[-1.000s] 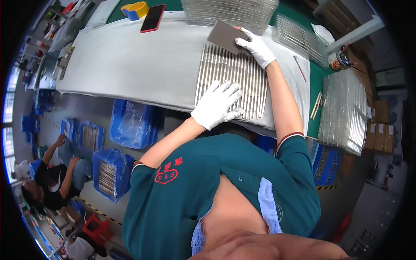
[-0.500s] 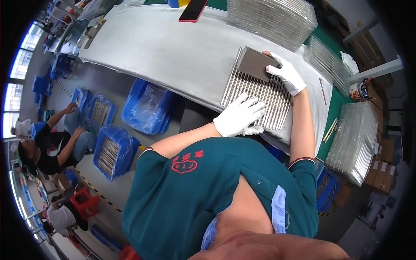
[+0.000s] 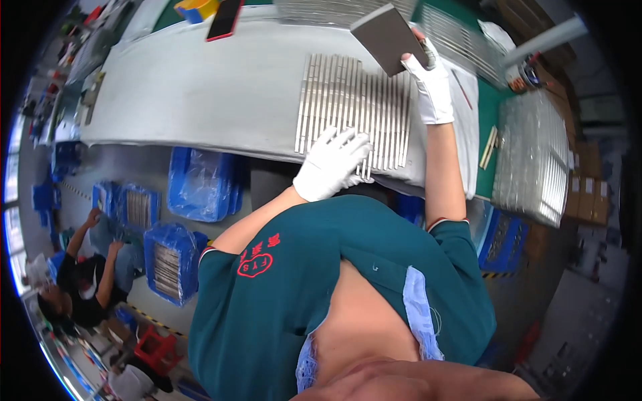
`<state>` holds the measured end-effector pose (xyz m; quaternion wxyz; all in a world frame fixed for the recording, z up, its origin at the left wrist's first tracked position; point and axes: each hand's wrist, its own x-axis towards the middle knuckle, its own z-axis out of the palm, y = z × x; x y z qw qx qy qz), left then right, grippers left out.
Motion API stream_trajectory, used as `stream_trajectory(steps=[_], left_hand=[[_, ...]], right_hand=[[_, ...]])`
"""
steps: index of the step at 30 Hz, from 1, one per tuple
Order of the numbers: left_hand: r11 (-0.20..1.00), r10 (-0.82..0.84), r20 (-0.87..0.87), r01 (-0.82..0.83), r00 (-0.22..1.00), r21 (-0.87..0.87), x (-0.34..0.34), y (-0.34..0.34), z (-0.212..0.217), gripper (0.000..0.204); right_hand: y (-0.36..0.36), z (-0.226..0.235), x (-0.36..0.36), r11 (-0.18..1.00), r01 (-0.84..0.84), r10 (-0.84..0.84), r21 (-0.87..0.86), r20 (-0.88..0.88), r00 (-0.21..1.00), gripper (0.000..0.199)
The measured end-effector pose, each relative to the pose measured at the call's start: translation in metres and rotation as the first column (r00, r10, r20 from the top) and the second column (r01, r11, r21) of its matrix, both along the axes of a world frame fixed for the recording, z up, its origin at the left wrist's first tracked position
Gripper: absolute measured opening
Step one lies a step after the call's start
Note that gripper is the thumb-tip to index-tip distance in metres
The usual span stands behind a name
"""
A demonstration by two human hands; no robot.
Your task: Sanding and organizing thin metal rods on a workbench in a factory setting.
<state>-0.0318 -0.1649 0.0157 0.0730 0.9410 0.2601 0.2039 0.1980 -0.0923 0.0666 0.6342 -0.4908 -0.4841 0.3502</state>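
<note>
The gloved right hand (image 3: 430, 87) grips a grey-brown rectangular block (image 3: 388, 40) by its right edge, beyond the row of slender metal rods (image 3: 351, 100) on the cloth-covered worktable (image 3: 194, 87). The gloved left hand (image 3: 331, 164), fingers extended, lies over the rods' near ends.

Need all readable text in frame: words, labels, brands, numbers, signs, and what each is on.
Shirt: red lettering, some inside an outlined badge; not transcribed.
Cartons: pale labels, too small to read.
Block, rods: none visible.
</note>
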Motion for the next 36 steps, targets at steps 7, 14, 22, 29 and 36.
stream_trajectory(steps=[7, 14, 22, 29, 36], left_hand=[[0.999, -0.022, 0.026, 0.020, 0.999, 0.042, 0.001, 0.000, -0.009, 0.060], [0.996, -0.058, 0.014, 0.057, 0.998, 0.063, 0.002, 0.000, -0.010, 0.054], [0.984, -0.173, 0.155, 0.178, 0.973, -0.021, 0.009, 0.004, 0.002, 0.041], [0.982, -0.153, 0.198, 0.171, 0.968, -0.077, 0.012, 0.004, 0.015, 0.030], [0.988, -0.125, 0.276, 0.144, 0.953, -0.047, 0.014, 0.003, 0.015, 0.031]], right_hand=[[-0.062, -0.018, 0.019, 0.971, 0.213, -0.209, -0.105, 0.051, 0.977, 0.056], [-0.099, -0.021, 0.033, 0.931, 0.114, -0.051, -0.347, 0.185, 0.981, 0.050], [-0.089, -0.008, 0.014, 0.930, -0.243, 0.343, -0.275, 0.416, 0.842, 0.041], [-0.090, 0.001, 0.036, 0.859, -0.265, 0.341, -0.438, 0.103, 0.934, 0.042], [-0.092, -0.001, 0.019, 0.903, -0.233, 0.338, -0.362, 0.260, 0.905, 0.047]])
